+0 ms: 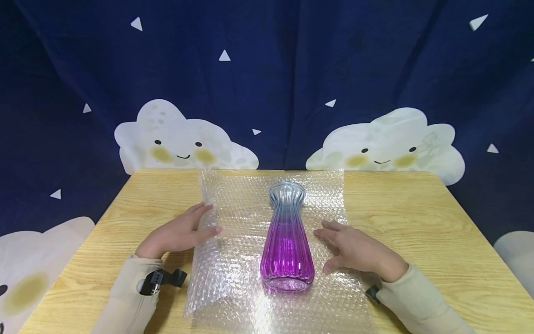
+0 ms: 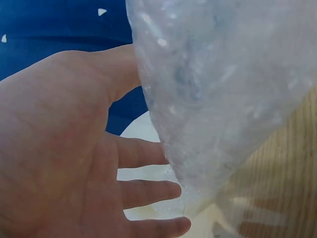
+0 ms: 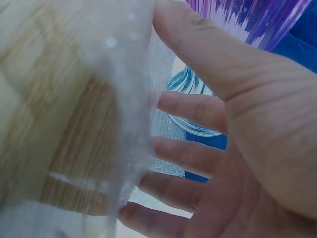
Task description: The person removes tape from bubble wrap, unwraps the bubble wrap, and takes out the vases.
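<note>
A ribbed glass vase point(image 1: 288, 236), pale blue at the neck and purple toward the base, lies on its side on a sheet of bubble wrap point(image 1: 238, 273). Its mouth points to the far side of the table. At the sheet's left edge, my left hand point(image 1: 179, 234) has its fingers extended; in the left wrist view the raised bubble wrap point(image 2: 218, 89) hides the thumb tip. My right hand point(image 1: 359, 248) spreads its fingers over the sheet's right side, close beside the vase. The right wrist view shows its fingertips right at the wrap's edge point(image 3: 133, 124).
A light wooden table point(image 1: 417, 222) lies under everything. Behind it hangs a dark blue curtain point(image 1: 283, 83) with white clouds and triangles. A small black camera point(image 1: 160, 280) is strapped to the left wrist, and another point(image 1: 372, 293) shows at the right wrist.
</note>
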`<state>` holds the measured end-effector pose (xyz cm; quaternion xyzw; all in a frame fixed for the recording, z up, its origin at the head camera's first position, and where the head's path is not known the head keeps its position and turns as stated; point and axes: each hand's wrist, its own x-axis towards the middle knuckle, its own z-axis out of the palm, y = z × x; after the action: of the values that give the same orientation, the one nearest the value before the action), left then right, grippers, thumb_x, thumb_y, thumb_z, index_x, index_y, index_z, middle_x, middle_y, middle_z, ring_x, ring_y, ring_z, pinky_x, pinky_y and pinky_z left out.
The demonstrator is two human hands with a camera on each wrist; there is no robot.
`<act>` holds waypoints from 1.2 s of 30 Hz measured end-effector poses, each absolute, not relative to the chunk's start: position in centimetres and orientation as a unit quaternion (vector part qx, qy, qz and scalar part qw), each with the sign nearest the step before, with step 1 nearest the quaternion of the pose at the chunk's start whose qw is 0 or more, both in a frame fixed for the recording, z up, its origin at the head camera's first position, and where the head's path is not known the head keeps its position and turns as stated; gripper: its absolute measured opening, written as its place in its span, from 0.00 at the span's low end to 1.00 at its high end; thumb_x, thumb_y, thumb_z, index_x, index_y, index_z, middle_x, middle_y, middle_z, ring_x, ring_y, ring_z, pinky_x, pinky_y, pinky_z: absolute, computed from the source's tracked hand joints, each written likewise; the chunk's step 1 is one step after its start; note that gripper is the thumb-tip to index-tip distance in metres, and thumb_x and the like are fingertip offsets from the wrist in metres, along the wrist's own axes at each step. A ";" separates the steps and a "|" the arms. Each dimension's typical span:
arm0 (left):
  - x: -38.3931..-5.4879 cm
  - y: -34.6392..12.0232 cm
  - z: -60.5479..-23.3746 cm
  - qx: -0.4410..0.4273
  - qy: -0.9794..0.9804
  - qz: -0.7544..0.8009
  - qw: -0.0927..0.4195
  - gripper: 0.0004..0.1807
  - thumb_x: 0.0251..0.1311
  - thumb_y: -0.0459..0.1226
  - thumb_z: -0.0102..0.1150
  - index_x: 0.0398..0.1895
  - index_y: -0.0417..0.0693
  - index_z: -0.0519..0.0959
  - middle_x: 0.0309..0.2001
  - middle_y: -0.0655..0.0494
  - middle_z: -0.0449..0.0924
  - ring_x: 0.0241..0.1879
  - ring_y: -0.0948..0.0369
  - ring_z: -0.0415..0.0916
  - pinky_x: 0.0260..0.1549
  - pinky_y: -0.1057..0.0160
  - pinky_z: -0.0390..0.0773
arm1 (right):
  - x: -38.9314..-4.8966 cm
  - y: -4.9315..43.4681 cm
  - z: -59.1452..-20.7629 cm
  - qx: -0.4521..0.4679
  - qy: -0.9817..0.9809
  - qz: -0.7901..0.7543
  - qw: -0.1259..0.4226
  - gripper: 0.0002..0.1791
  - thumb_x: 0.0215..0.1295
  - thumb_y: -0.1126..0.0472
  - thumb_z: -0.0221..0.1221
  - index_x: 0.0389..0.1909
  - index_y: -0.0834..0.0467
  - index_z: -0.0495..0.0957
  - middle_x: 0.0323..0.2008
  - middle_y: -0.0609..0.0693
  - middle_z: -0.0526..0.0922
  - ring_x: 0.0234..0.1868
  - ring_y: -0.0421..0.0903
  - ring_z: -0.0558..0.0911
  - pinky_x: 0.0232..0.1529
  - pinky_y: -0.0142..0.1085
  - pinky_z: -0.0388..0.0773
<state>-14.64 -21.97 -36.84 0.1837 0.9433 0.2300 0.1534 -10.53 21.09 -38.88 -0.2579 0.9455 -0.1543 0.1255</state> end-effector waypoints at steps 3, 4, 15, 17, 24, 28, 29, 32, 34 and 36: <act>-14.7 -22.2 -36.8 0.188 0.942 0.233 0.154 0.48 0.73 0.64 0.47 0.82 0.41 0.55 0.81 0.30 0.48 0.79 0.31 0.50 0.74 0.27 0.58 | -10.5 21.1 -38.9 -0.260 0.945 -0.156 0.124 0.53 0.46 0.34 0.71 0.71 0.59 0.73 0.75 0.71 0.65 0.68 0.73 0.74 0.67 0.64 0.75; -14.7 -22.3 -36.7 0.189 0.941 0.234 0.154 0.47 0.73 0.64 0.47 0.82 0.41 0.55 0.81 0.30 0.49 0.79 0.31 0.50 0.74 0.28 0.58 | -10.5 21.1 -38.9 -0.263 0.944 -0.156 0.123 0.53 0.46 0.34 0.71 0.71 0.59 0.73 0.75 0.71 0.65 0.68 0.73 0.74 0.67 0.64 0.75; -14.6 -23.2 -36.3 0.189 0.939 0.240 0.155 0.48 0.72 0.62 0.52 0.81 0.39 0.56 0.80 0.29 0.53 0.79 0.31 0.52 0.75 0.29 0.59 | -10.5 21.1 -38.8 -0.259 0.945 -0.155 0.125 0.52 0.47 0.35 0.71 0.72 0.59 0.73 0.75 0.70 0.65 0.70 0.73 0.73 0.67 0.65 0.74; -14.6 -23.4 -36.3 0.194 0.939 0.238 0.155 0.48 0.72 0.62 0.52 0.81 0.40 0.56 0.80 0.30 0.54 0.79 0.31 0.52 0.75 0.29 0.59 | -10.5 21.1 -38.8 -0.255 0.945 -0.158 0.127 0.52 0.47 0.35 0.72 0.72 0.59 0.72 0.76 0.70 0.65 0.70 0.73 0.72 0.68 0.65 0.74; -14.4 -24.1 -35.6 0.190 0.942 0.235 0.148 0.47 0.71 0.62 0.54 0.81 0.41 0.56 0.80 0.30 0.54 0.78 0.30 0.53 0.73 0.28 0.62 | -10.5 21.1 -38.8 -0.257 0.945 -0.155 0.126 0.53 0.47 0.34 0.71 0.72 0.59 0.73 0.76 0.70 0.65 0.70 0.73 0.72 0.68 0.65 0.73; -14.0 -23.9 -35.1 0.192 0.946 0.224 0.136 0.46 0.72 0.60 0.54 0.81 0.41 0.56 0.80 0.29 0.52 0.78 0.30 0.52 0.71 0.27 0.63 | -10.5 21.0 -38.7 -0.261 0.945 -0.154 0.123 0.53 0.46 0.34 0.71 0.71 0.59 0.73 0.75 0.70 0.65 0.70 0.73 0.72 0.67 0.65 0.74; -13.9 -23.8 -34.9 0.195 0.947 0.220 0.129 0.46 0.72 0.60 0.54 0.81 0.41 0.57 0.80 0.30 0.52 0.78 0.30 0.52 0.71 0.27 0.63 | -10.5 21.0 -38.7 -0.264 0.945 -0.153 0.121 0.53 0.46 0.34 0.71 0.71 0.59 0.73 0.75 0.71 0.65 0.70 0.73 0.72 0.67 0.65 0.74; -13.3 -23.3 -34.3 0.208 0.950 0.208 0.107 0.45 0.72 0.60 0.55 0.81 0.43 0.59 0.81 0.31 0.52 0.78 0.30 0.53 0.71 0.28 0.64 | -10.4 21.0 -38.7 -0.265 0.944 -0.153 0.120 0.53 0.46 0.34 0.71 0.71 0.59 0.73 0.75 0.71 0.66 0.69 0.73 0.73 0.67 0.65 0.75; -12.9 -23.0 -33.8 0.218 0.949 0.203 0.098 0.44 0.71 0.60 0.56 0.80 0.45 0.60 0.81 0.32 0.52 0.78 0.31 0.54 0.71 0.29 0.65 | -10.4 21.0 -38.7 -0.266 0.944 -0.153 0.119 0.53 0.46 0.34 0.71 0.71 0.59 0.73 0.75 0.71 0.66 0.69 0.73 0.74 0.66 0.65 0.75; -12.4 -22.8 -33.3 0.230 0.948 0.199 0.091 0.43 0.71 0.59 0.57 0.80 0.46 0.61 0.81 0.34 0.54 0.78 0.31 0.54 0.70 0.29 0.66 | -10.4 21.0 -38.7 -0.265 0.944 -0.153 0.120 0.53 0.46 0.34 0.71 0.71 0.59 0.73 0.75 0.70 0.66 0.68 0.73 0.74 0.66 0.65 0.75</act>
<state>-12.45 -22.77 -33.28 0.2297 0.9483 0.1990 0.0913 -10.39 21.02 -38.70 -0.2653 0.9444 -0.1526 0.1198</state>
